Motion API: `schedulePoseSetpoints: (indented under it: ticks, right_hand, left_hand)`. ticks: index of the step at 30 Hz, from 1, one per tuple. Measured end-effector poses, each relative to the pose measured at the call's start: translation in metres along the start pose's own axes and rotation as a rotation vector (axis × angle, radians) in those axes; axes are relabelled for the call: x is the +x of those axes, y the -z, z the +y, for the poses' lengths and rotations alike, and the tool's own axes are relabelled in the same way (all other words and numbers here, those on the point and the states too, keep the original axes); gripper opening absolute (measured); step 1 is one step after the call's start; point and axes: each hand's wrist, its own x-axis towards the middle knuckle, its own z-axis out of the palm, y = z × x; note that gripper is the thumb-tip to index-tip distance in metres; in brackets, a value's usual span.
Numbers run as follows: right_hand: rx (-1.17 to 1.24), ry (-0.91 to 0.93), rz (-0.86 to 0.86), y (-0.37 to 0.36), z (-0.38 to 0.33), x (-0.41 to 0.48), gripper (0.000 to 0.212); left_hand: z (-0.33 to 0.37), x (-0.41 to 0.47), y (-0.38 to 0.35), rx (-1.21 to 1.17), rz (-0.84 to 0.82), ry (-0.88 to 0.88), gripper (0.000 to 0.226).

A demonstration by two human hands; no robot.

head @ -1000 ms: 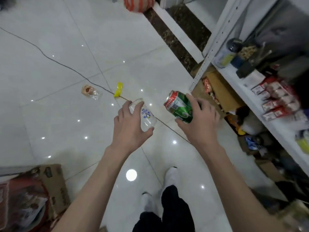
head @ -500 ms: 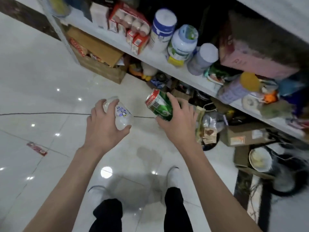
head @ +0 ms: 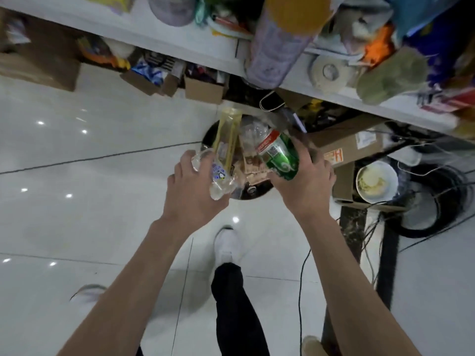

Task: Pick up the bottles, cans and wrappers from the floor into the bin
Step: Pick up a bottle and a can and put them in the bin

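My left hand (head: 191,194) grips a small clear plastic bottle (head: 219,178) with a blue-printed label. A green can with a red top band (head: 279,155) is held in my right hand (head: 303,183). Both hands hover over a round black bin (head: 210,134) that stands on the floor under the shelf. Inside the bin lie a tall clear bottle of yellowish liquid (head: 227,140), crumpled clear plastic and a brown wrapper (head: 253,165). My hands hide the near part of the bin.
A white shelf (head: 159,39) crowded with jars and packets runs across the top. Cardboard boxes (head: 203,89) sit under it. To the right stand a box (head: 352,147), a white bowl (head: 376,182) and tangled black cables (head: 437,196). White glossy tiles (head: 77,214) spread left.
I have turned and walked toward the shelf. The bin, off to the right before, now lies directly under my hands. Both hands still hold the bottle and the can.
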Motion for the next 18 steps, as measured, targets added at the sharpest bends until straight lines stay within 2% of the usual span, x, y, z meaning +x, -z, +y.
schedulePoseSetpoints:
  ticks: [7,11,18]
  right_hand:
    - [0.092,-0.043,-0.046,-0.07,0.047,0.041,0.082]
    - [0.125,-0.049,-0.068,-0.103,0.047,0.07,0.083]
    - [0.206,-0.025,-0.07,-0.144,0.027,0.1,0.079]
  left_hand:
    - [0.003,0.072,-0.076,0.024,-0.007,0.007,0.091]
    - [-0.016,0.11,-0.111,-0.16,-0.015,0.022,0.104]
    - [-0.032,0.131,-0.125,-0.231,-0.04,0.003,0.101]
